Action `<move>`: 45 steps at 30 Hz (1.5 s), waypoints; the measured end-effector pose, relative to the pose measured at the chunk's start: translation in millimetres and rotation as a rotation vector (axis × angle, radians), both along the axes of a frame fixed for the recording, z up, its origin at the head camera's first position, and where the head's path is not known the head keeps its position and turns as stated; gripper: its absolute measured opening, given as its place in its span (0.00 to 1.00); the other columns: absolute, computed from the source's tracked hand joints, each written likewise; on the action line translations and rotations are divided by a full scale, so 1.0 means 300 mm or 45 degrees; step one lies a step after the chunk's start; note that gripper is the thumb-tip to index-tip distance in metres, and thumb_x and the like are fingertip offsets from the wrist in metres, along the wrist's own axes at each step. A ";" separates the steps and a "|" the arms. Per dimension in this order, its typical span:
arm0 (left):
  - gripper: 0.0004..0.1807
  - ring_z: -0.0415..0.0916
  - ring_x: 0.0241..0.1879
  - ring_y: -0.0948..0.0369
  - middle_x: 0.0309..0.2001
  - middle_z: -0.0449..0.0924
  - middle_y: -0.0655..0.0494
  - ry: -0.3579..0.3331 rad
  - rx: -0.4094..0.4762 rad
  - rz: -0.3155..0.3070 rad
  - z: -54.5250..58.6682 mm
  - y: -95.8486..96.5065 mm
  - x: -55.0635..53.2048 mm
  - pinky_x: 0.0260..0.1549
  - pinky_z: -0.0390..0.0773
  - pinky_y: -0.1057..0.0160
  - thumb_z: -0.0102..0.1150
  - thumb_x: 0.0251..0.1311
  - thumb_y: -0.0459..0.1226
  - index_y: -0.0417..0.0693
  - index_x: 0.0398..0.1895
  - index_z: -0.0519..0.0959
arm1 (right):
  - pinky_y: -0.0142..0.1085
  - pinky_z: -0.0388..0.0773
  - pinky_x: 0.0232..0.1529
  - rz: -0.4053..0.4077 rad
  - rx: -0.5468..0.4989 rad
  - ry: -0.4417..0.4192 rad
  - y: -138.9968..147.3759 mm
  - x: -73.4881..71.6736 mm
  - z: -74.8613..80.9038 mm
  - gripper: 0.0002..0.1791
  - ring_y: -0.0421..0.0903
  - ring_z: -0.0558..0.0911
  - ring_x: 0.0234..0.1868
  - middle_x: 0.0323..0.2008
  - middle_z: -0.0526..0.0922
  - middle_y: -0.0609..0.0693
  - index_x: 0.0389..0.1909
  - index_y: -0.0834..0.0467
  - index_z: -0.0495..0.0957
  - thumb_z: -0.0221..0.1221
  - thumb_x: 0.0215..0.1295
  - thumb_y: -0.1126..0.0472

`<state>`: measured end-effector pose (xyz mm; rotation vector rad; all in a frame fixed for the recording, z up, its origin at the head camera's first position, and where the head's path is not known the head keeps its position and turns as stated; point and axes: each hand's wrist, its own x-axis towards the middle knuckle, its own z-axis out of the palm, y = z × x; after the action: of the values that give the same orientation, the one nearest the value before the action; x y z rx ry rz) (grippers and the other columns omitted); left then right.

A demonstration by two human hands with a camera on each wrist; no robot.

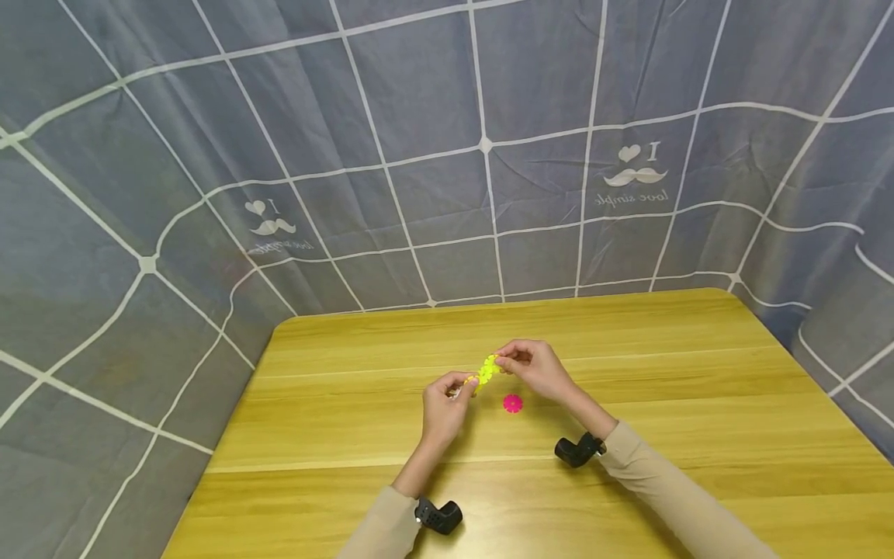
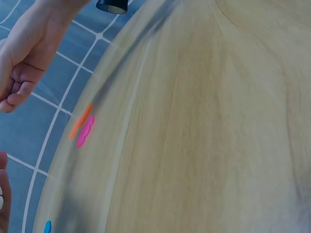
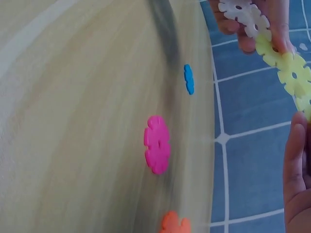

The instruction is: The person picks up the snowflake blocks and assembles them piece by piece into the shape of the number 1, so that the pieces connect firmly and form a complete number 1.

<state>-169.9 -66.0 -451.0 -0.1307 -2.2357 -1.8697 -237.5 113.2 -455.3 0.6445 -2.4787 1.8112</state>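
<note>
A chain of interlocking flower-shaped plastic discs (image 1: 487, 369), yellow at one end and white at the other, hangs above the table between both hands. Thumb and fingers of the left hand (image 1: 444, 407) pinch its lower end; in the right wrist view, white discs (image 3: 255, 24) show by that hand (image 3: 280, 22). The right hand (image 1: 541, 370) pinches the upper yellow end (image 3: 294, 75). Beneath lies a loose pink disc (image 1: 513, 403) on the tabletop. From the right wrist, a blue disc (image 3: 189, 79) and an orange disc (image 3: 175, 223) appear on either side of the pink disc (image 3: 157, 144).
The wood-grain table (image 1: 335, 435) has rounded far corners. A grey-blue curtain with white grid lines (image 1: 433, 194) hangs behind it and along both sides. Black wrist cameras (image 1: 438, 516) sit on both forearms, over beige sleeves (image 1: 670, 481).
</note>
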 end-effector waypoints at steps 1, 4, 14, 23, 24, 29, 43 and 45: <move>0.05 0.80 0.28 0.51 0.30 0.83 0.36 -0.007 0.004 -0.007 -0.001 -0.001 -0.001 0.19 0.66 0.76 0.61 0.58 0.28 0.31 0.34 0.83 | 0.45 0.83 0.34 0.002 0.005 -0.007 0.002 -0.001 0.001 0.06 0.43 0.83 0.29 0.32 0.85 0.61 0.36 0.68 0.82 0.62 0.62 0.68; 0.06 0.80 0.29 0.50 0.31 0.83 0.36 -0.023 0.011 -0.026 -0.001 -0.006 -0.002 0.20 0.67 0.76 0.61 0.59 0.28 0.32 0.36 0.83 | 0.45 0.83 0.36 0.022 0.017 -0.012 0.007 -0.003 0.004 0.08 0.42 0.83 0.30 0.33 0.86 0.61 0.38 0.68 0.83 0.62 0.63 0.66; 0.08 0.77 0.30 0.46 0.33 0.83 0.37 -0.019 -0.043 -0.088 -0.010 -0.025 -0.013 0.24 0.80 0.66 0.60 0.61 0.30 0.33 0.40 0.82 | 0.46 0.83 0.38 0.070 0.045 -0.029 0.010 0.028 0.056 0.11 0.63 0.84 0.38 0.38 0.85 0.67 0.44 0.73 0.80 0.58 0.65 0.69; 0.15 0.72 0.32 0.64 0.33 0.82 0.51 0.122 -0.189 -0.032 -0.108 -0.023 -0.055 0.28 0.73 0.73 0.74 0.47 0.40 0.47 0.38 0.84 | 0.50 0.82 0.38 0.057 0.024 -0.046 0.022 0.001 0.001 0.11 0.55 0.85 0.34 0.36 0.85 0.64 0.43 0.69 0.81 0.61 0.64 0.66; 0.14 0.73 0.32 0.64 0.32 0.82 0.51 0.137 -0.192 -0.031 -0.107 -0.022 -0.055 0.27 0.73 0.73 0.74 0.47 0.40 0.46 0.37 0.84 | 0.49 0.82 0.38 0.062 0.012 -0.053 0.022 0.000 -0.002 0.12 0.56 0.85 0.34 0.36 0.86 0.63 0.44 0.69 0.81 0.61 0.64 0.65; 0.11 0.72 0.30 0.60 0.32 0.84 0.50 0.182 -0.181 -0.032 -0.108 -0.020 -0.054 0.24 0.69 0.75 0.73 0.49 0.39 0.46 0.35 0.84 | 0.50 0.82 0.39 0.078 -0.009 -0.082 0.019 0.013 0.009 0.12 0.59 0.85 0.35 0.36 0.85 0.63 0.44 0.69 0.81 0.61 0.64 0.65; 0.07 0.75 0.33 0.61 0.38 0.87 0.54 0.143 -0.285 0.025 -0.109 -0.026 -0.046 0.25 0.72 0.73 0.67 0.57 0.41 0.49 0.36 0.85 | 0.50 0.82 0.40 0.122 0.134 -0.015 0.032 0.046 0.061 0.13 0.57 0.83 0.36 0.42 0.84 0.65 0.48 0.70 0.79 0.57 0.67 0.66; 0.08 0.75 0.34 0.61 0.39 0.87 0.55 0.134 -0.282 0.035 -0.108 -0.029 -0.044 0.26 0.72 0.73 0.67 0.57 0.41 0.49 0.36 0.85 | 0.45 0.83 0.38 0.102 0.146 -0.010 0.042 0.030 0.028 0.13 0.51 0.83 0.34 0.41 0.85 0.64 0.48 0.68 0.80 0.58 0.67 0.64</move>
<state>-183.0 -74.7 -483.3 -0.2276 -2.3520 -1.5587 -228.6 125.8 -446.8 0.7533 -2.6138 1.7095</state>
